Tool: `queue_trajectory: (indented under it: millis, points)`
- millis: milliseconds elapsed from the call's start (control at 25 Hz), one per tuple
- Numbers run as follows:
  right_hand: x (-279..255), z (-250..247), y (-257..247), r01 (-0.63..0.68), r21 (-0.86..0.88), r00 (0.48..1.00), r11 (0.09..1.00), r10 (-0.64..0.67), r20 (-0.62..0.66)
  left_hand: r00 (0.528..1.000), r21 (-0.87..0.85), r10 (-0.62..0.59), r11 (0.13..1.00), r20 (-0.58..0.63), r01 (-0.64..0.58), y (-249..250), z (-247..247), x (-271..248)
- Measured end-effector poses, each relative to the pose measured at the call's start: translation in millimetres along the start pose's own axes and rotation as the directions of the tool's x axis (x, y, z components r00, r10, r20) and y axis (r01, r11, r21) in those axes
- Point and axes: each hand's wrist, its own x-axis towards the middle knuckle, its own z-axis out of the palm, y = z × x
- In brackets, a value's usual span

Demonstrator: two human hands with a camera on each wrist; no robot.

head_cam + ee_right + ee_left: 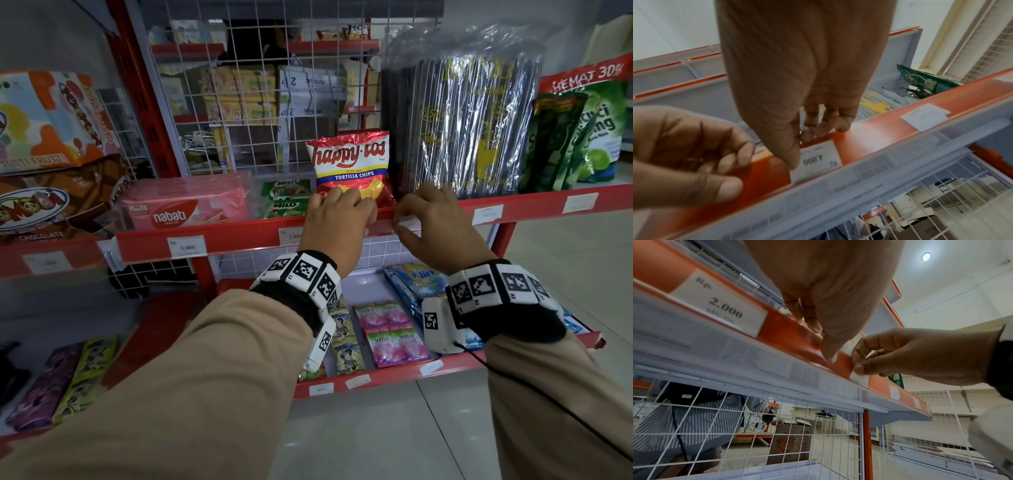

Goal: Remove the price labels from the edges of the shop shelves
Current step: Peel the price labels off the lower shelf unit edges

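The right hand pinches the 4.000 price label between thumb and forefinger at the red shelf edge, just below the tortilla chips bag at its 6 o'clock; the left hand, at the label's 9 o'clock, curls over the same edge, thumb on the strip's front and fingers on its top lip. Further towards 9 o'clock, the 2.000 label sits in the strip; another label lies at 3 o'clock.
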Motion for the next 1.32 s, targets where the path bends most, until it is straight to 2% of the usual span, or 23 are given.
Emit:
queue_trajectory:
  millis: [120, 200, 360, 560, 720, 880, 960, 1040, 1120, 1200, 1320]
  points:
    - [3, -6, 2, -0.038, 0.182, 0.999, 0.982, 0.041, -0.014, 1.000, -0.017, -0.017, 1.000, 0.002, 0.017, 0, 0, 0]
    - [3, -8, 3, -0.047, 0.225, 0.999, 0.973, 0.052, -0.014, 1.000, -0.026, -0.023, 0.999, 0.008, 0.023, 0, 0, 0]
    - [3, -8, 0, -0.049, 0.186, 0.999, 0.981, 0.051, -0.007, 1.000, -0.027, -0.025, 0.999, 0.010, 0.025, 1, 0, 0]
    - [11, -15, -3, -0.027, 0.015, 0.994, 1.000, 0.025, 0.106, 0.999, -0.014, -0.044, 0.999, 0.022, 0.044, 2, -1, -2]
    - [12, -18, -6, 0.023, -0.012, 0.996, 1.000, -0.022, 0.092, 0.998, 0.006, -0.049, 0.999, 0.026, 0.048, 3, -2, -3]
    - [11, -19, -1, -0.055, 0.252, 0.997, 0.966, 0.037, 0.073, 0.999, 0.000, -0.037, 0.999, 0.031, 0.037, 3, -2, -3]
    - [10, -17, -1, -0.075, 0.290, 0.996, 0.954, 0.059, 0.066, 0.999, 0.012, -0.022, 1.000, 0.033, 0.021, 3, -2, -3]
    - [10, -15, -2, -0.042, 0.227, 0.999, 0.973, 0.036, 0.034, 0.999, 0.027, -0.012, 1.000, 0.030, 0.012, 2, -1, -2]
    - [11, -15, -4, -0.010, 0.080, 1.000, 0.997, 0.008, 0.028, 1.000, 0.046, -0.011, 0.999, 0.027, 0.010, 2, 0, -2]
    - [12, -17, -4, -0.011, -0.029, 0.998, 1.000, 0.013, 0.061, 1.000, 0.063, -0.005, 0.998, 0.025, 0.004, 2, 1, -1]
    - [14, -16, -6, 0.006, -0.096, 0.994, 0.995, 0.005, 0.107, 1.000, 0.077, -0.004, 0.997, 0.020, 0.002, 3, 1, -2]
